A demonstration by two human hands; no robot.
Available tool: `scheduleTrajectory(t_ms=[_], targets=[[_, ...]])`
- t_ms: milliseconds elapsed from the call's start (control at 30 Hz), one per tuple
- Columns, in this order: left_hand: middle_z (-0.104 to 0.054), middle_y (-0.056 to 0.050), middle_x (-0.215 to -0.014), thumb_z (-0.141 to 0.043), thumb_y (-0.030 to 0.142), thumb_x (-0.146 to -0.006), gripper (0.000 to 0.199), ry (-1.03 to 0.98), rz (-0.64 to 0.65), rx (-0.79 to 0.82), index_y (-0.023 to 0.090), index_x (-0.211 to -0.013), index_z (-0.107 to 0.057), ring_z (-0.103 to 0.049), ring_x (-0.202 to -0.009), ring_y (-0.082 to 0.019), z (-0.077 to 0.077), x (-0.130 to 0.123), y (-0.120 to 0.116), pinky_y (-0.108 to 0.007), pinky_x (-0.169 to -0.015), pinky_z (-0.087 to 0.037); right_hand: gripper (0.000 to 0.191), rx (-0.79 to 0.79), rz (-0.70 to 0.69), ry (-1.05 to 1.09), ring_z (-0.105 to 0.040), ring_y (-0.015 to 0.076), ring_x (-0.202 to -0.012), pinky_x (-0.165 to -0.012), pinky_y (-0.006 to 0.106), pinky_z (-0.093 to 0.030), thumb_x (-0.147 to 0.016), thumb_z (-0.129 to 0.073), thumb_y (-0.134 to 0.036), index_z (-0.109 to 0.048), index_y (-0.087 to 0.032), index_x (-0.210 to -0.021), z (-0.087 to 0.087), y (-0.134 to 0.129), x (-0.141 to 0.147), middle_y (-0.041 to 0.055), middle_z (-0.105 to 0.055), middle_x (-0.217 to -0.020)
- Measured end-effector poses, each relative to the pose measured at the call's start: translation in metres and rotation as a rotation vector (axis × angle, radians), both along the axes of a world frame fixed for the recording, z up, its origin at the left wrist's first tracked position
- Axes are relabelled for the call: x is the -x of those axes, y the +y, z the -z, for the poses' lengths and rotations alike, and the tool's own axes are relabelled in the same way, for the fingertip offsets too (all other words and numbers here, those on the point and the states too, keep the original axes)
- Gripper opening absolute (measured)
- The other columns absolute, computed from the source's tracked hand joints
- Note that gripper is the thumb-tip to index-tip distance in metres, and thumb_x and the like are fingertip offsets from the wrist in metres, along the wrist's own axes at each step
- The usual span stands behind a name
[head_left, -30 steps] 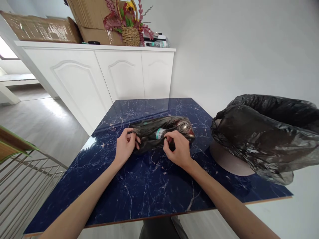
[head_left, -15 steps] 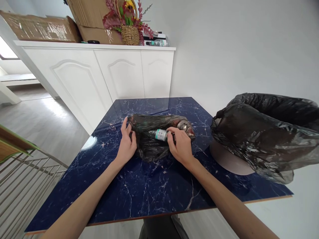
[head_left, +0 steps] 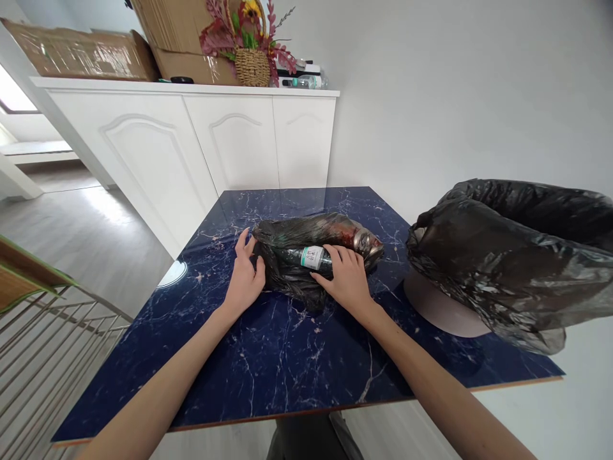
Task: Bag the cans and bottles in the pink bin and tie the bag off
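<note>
A thin black plastic bag lies crumpled on the blue table, with bulky things inside; a shiny metallic rounded shape shows at its right end. Along its near side lies a clear plastic bottle with a white and green label, on folds of the bag. My right hand is closed over the bottle's right end, fingers on top and thumb on the near side. With curved fingers, my left hand grips the bag's left end; its fingertips are partly hidden by the plastic.
At the right, a pale bin lined with a large black bag stands on the marbled blue table. Behind is a white cabinet with cardboard boxes and a flower basket. A metal rack stands at the left.
The bag's right end and the metallic shape have shifted right. The bottle has moved slightly right, and my right hand's fingers now spread further over it. My left hand has barely moved.
</note>
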State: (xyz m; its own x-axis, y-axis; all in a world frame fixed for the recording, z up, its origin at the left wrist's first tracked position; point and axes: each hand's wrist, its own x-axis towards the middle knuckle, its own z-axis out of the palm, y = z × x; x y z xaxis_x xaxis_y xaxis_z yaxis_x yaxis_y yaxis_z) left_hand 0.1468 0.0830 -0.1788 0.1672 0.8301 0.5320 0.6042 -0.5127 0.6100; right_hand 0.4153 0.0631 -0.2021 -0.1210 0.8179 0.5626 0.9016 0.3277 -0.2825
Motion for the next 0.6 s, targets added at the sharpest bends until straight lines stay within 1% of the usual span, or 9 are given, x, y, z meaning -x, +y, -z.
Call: scheduleTrajectory(t_ms=[100,200,267,367,433,500,567,600], targets=[[-0.042,-0.024,-0.169,-0.046,0.034,-0.110,0.071,0.013,-0.018,-0.014,0.025,-0.169,-0.007,-0.045,-0.156,-0.036,0.001,-0.001,0.000,-0.060,-0.119,-0.046,0.065,0.087,0.009,0.016,-0.064,0.0392,-0.123,-0.105,0.053,-0.046,-0.099,-0.066,-0.056,-0.053,-0.018,-0.151,-0.001,0.000,0.001,0.0198,-0.068,-0.137],[-0.050,-0.022,-0.161,-0.050,0.032,-0.108,0.066,0.006,-0.030,-0.063,0.024,-0.164,-0.017,-0.053,-0.149,-0.035,0.002,-0.001,0.002,-0.057,-0.116,-0.049,0.065,0.115,-0.008,0.101,-0.067,0.0382,-0.120,-0.103,0.053,-0.048,-0.095,-0.069,-0.059,-0.058,-0.018,-0.145,-0.006,-0.003,0.005,0.0170,-0.072,-0.131],[-0.055,-0.020,-0.154,-0.051,0.032,-0.107,0.059,-0.010,-0.040,-0.089,0.024,-0.159,-0.025,-0.057,-0.144,-0.033,0.003,-0.001,0.003,-0.055,-0.115,-0.050,0.062,0.116,-0.021,0.218,-0.069,0.0364,-0.118,-0.102,0.051,-0.050,-0.091,-0.073,-0.060,-0.062,-0.020,-0.137,-0.012,-0.005,0.007,0.0139,-0.074,-0.128],[-0.059,-0.018,-0.145,-0.053,0.034,-0.106,0.048,-0.058,-0.071,-0.091,0.023,-0.151,-0.038,-0.062,-0.135,-0.030,0.002,-0.002,0.004,-0.051,-0.112,-0.051,0.059,0.124,-0.019,0.436,-0.072,0.0327,-0.107,-0.093,0.045,-0.055,-0.086,-0.076,-0.065,-0.065,-0.023,-0.127,-0.020,-0.009,0.008,0.0097,-0.076,-0.121],[-0.060,-0.017,-0.141,-0.055,0.039,-0.106,0.045,-0.131,-0.091,-0.065,0.022,-0.146,-0.043,-0.062,-0.131,-0.029,0.000,-0.003,0.004,-0.049,-0.110,-0.052,0.059,0.125,-0.020,0.573,-0.073,0.0301,-0.099,-0.086,0.042,-0.057,-0.083,-0.076,-0.068,-0.065,-0.024,-0.121,-0.024,-0.010,0.009,0.0082,-0.077,-0.115],[-0.061,-0.016,-0.139,-0.058,0.046,-0.104,0.047,-0.249,-0.105,-0.020,0.022,-0.143,-0.045,-0.062,-0.130,-0.028,-0.003,-0.003,0.005,-0.047,-0.110,-0.051,0.059,0.116,-0.023,0.670,-0.073,0.0284,-0.093,-0.081,0.039,-0.057,-0.083,-0.075,-0.070,-0.064,-0.024,-0.118,-0.027,-0.012,0.009,0.0075,-0.077,-0.108],[-0.062,-0.015,-0.139,-0.062,0.053,-0.102,0.052,-0.385,-0.080,0.051,0.023,-0.142,-0.048,-0.062,-0.130,-0.029,-0.006,-0.004,0.004,-0.046,-0.111,-0.051,0.057,0.105,-0.041,0.721,-0.073,0.0278,-0.091,-0.078,0.038,-0.057,-0.085,-0.074,-0.070,-0.063,-0.023,-0.116,-0.027,-0.013,0.009,0.0076,-0.077,-0.105],[-0.063,-0.014,-0.139,-0.063,0.057,-0.100,0.055,-0.437,-0.043,0.104,0.022,-0.141,-0.051,-0.062,-0.131,-0.030,-0.008,-0.004,0.004,-0.046,-0.113,-0.050,0.056,0.100,-0.061,0.733,-0.073,0.0278,-0.091,-0.077,0.037,-0.056,-0.086,-0.073,-0.069,-0.062,-0.023,-0.116,-0.027,-0.013,0.010,0.0077,-0.076,-0.105]])
